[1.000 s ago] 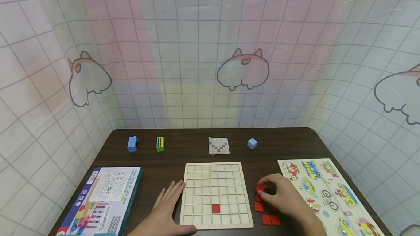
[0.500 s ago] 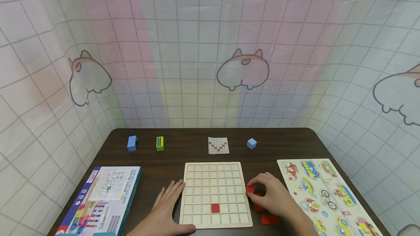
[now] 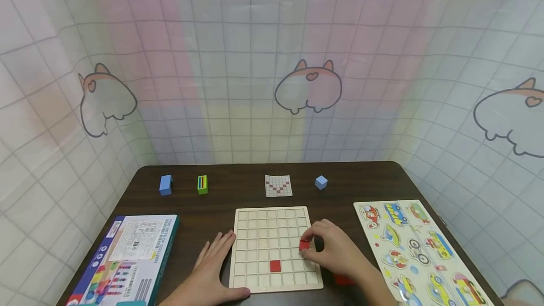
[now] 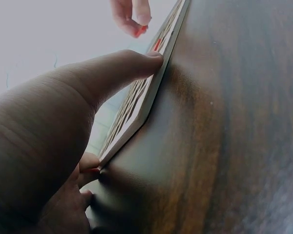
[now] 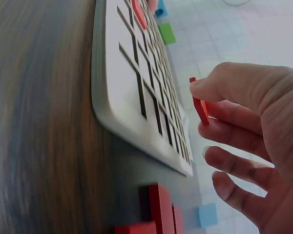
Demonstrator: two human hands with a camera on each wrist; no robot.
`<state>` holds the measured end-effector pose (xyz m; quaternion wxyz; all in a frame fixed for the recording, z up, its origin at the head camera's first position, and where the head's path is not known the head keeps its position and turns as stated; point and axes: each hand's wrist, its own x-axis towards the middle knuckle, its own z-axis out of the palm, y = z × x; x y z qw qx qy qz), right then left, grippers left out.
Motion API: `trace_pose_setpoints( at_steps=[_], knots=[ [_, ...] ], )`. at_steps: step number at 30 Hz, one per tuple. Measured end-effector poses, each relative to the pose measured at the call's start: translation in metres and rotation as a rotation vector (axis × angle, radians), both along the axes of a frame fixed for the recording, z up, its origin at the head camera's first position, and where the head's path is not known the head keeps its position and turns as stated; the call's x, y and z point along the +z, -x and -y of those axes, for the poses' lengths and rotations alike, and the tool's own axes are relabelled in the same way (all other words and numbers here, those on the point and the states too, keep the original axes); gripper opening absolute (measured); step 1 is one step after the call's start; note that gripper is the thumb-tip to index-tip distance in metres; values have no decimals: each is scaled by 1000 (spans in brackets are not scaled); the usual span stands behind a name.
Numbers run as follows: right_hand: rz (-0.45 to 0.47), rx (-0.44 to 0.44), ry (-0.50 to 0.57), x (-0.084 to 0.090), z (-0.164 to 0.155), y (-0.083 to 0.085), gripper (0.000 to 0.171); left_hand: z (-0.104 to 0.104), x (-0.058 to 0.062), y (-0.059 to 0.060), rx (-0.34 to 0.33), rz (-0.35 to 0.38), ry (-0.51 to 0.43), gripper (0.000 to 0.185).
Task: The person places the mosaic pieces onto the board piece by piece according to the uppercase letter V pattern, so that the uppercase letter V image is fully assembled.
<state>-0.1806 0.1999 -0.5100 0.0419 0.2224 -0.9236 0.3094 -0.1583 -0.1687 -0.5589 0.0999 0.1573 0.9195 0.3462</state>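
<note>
Head view: my right hand (image 3: 335,251) pinches a red tile (image 3: 304,245) betw thumb and forefinger, other fingers loosely curled below it. Tile hovers over the board (image 3: 275,249), right side, abt mid-height of the grid; right wrist cam shows it clear of the surface, not seated in a cell, tilted on edge. It's a thin flat square, solid red, matte, sharp corners.

My left hand (image 3: 210,273) lies flat on the table (image 3: 238,188) just left of the board, fingers straight and slightly spread; left wrist cam shows the thumb tip pressed against the board's edge.

Board is pale wood, square, w/ a raised grid of shallow square cells. One more red tile, placed (image 3: 275,266), sits in a cell in the lower rows, near centre. Spare tiles (image 5: 156,209) lie on the table just right of the board, near its front corner, partly hidden by my wrist in head view.

Table is dark brown wood-grain, smooth, rounded far corners. Box (image 3: 123,259) w/ printed label at front left; vehicle puzzle (image 3: 420,249) at right. Along the far edge: blue block (image 3: 165,184), green striped block (image 3: 202,184), pattern card (image 3: 278,185), blue cube (image 3: 321,182). Around the table hangs a pastel checked curtain (image 3: 255,60) w/ cartoon corgi prints.
</note>
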Motion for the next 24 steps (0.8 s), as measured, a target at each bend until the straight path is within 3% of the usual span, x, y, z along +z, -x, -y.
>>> trace_pose_setpoints(
  at_steps=[10, 24],
  knots=[
    [-63, 101, 22, -2, 26, 4, 19, 0, 3, 0, 1, -25, 27, 145],
    [-21, 145, 21, -4, 54, 2, 16, 0, 4, -2, -7, -16, 15, 144]
  ],
)
